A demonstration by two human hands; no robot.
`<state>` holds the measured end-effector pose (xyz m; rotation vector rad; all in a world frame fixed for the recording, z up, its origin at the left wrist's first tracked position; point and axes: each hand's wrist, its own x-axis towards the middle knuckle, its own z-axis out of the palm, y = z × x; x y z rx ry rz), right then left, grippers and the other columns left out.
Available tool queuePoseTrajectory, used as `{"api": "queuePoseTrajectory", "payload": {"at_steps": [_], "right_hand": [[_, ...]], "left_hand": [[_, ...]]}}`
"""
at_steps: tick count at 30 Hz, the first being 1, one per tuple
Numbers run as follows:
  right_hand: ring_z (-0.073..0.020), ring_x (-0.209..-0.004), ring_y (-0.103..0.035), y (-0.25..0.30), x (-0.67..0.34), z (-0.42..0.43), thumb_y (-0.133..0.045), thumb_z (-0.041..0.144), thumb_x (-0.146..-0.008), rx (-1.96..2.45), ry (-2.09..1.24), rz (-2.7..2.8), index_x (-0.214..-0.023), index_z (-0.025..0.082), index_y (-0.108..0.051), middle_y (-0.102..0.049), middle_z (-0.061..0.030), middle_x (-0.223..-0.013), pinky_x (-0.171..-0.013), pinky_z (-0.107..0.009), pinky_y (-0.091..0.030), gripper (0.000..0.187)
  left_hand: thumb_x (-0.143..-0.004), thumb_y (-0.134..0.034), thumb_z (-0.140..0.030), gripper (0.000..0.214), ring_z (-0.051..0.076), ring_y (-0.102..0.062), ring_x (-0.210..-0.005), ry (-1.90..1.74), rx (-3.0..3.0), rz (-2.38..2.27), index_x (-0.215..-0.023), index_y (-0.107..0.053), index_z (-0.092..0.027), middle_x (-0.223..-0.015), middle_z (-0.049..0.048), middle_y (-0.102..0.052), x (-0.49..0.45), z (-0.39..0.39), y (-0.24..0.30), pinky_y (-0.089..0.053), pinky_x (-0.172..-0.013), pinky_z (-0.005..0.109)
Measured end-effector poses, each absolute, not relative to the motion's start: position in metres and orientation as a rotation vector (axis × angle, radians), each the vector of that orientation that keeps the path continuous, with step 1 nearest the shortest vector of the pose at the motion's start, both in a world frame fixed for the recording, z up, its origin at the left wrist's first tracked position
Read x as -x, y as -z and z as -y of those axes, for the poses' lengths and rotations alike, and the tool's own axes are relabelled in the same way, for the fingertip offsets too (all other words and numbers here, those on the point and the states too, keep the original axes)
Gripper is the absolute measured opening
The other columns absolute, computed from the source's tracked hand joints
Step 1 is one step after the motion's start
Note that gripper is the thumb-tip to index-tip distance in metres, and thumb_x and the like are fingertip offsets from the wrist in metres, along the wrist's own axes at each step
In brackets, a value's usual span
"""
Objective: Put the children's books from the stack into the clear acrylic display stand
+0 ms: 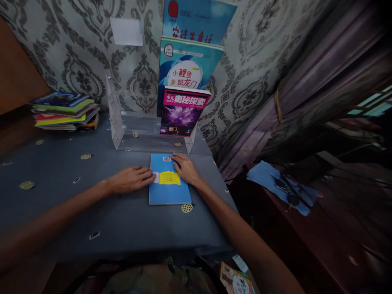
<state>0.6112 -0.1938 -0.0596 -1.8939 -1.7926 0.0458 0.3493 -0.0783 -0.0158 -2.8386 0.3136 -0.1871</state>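
Note:
A closed blue book (167, 195) with a yellow patch and a barcode lies flat on the grey patterned tablecloth (61, 183). My left hand (131, 179) rests palm down, its fingertips at the book's left edge. On the upper right of the cover lies my right hand (185, 168), fingers stretched out over the edge. Neither hand grips anything. Just behind the book stands a clear acrylic book rack (147, 143). Its right side holds a purple-pink book (182, 116), a teal book (191, 61) and a blue book (199, 20), one tier above another.
Several books form a stack (64, 111) at the back left. Right of the table, a dark red surface (294, 241) carries a blue cloth (266, 175) with tools on it. A purple curtain (260, 130) hangs behind. An orange book (235, 279) lies below the front edge.

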Motion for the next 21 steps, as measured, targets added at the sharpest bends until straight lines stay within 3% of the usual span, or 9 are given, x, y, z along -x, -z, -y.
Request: {"api": "queuePoseTrajectory", "payload": {"at_steps": [9,17,21], "right_hand": [[-0.0257,-0.129,-0.057,0.063,-0.588,0.238,-0.047,0.016,-0.092,1.771,-0.048,1.826,-0.128,0.021,-0.067,-0.064,-0.0116,-0.136,-0.113,-0.050,-0.044,0.041],[-0.0251,-0.133,-0.055,0.060,-0.563,0.295,-0.044,0.019,-0.097,1.679,-0.090,1.835,-0.134,0.024,-0.063,-0.063,-0.0111,-0.137,-0.110,-0.050,-0.049,0.042],[-0.0264,-0.135,-0.053,0.060,-0.549,0.319,-0.044,0.019,-0.098,1.721,-0.069,1.812,-0.138,0.026,-0.059,-0.061,-0.0108,-0.141,-0.110,-0.052,-0.049,0.044]], "left_hand": [[-0.101,-0.053,-0.036,0.036,0.029,-0.056,-0.130,0.320,2.904,-0.455,-0.133,-0.056,-0.020,-0.133,0.0154,-0.064,-0.344,0.115,0.033,-0.041,-0.111,0.048],[-0.099,-0.055,-0.044,0.043,0.030,-0.057,-0.129,0.434,2.993,-0.576,-0.132,-0.056,-0.017,-0.134,0.0157,-0.064,-0.328,0.161,0.035,-0.042,-0.111,0.046],[-0.090,-0.062,-0.058,0.070,0.036,-0.048,-0.137,0.292,3.109,-0.569,-0.141,-0.048,-0.012,-0.144,0.0207,-0.055,-0.319,0.180,0.028,-0.036,-0.115,0.053]]}}
